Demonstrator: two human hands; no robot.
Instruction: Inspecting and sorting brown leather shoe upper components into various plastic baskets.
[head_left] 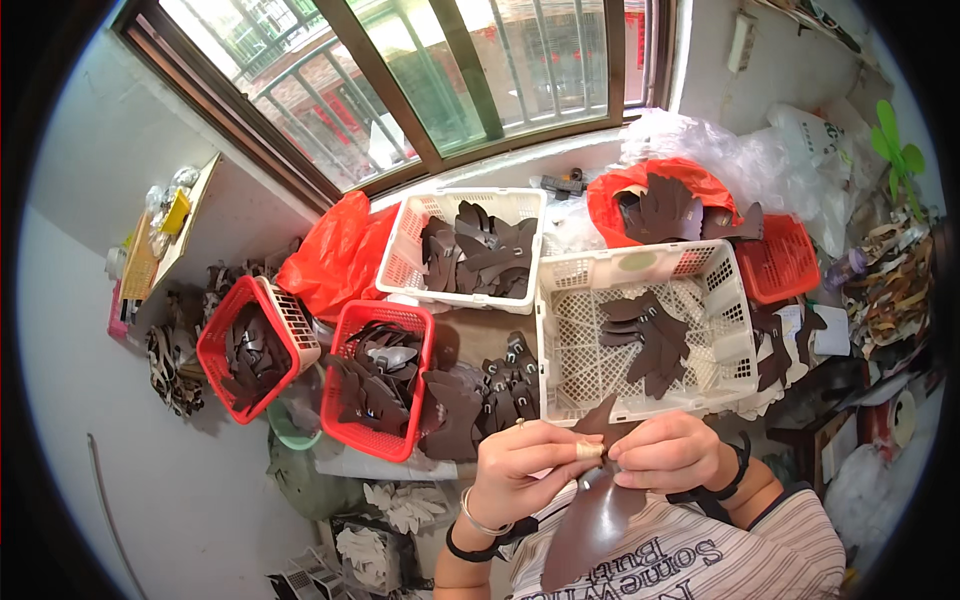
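Observation:
In front of my chest, both hands are closed on a dark brown, leather-like cut piece (592,530). My left hand (525,465) pinches it from the left, with a pale wrap on one fingertip. My right hand (668,455) pinches it close by, fingertips nearly meeting the left ones. One end of the piece points up past the fingers; its broad, shiny part hangs below. Whatever small part sits between the fingertips is hidden. Just beyond my hands, a white basket (548,345) holds a small pile of similar brown pieces (645,340).
More brown pieces fill another white basket (384,262) and two red baskets (372,448), (212,350) on the left. Loose pieces (508,385) lie on the table. A red bag (600,205) of pieces and a red basket (790,262) stand at the far right, below the window.

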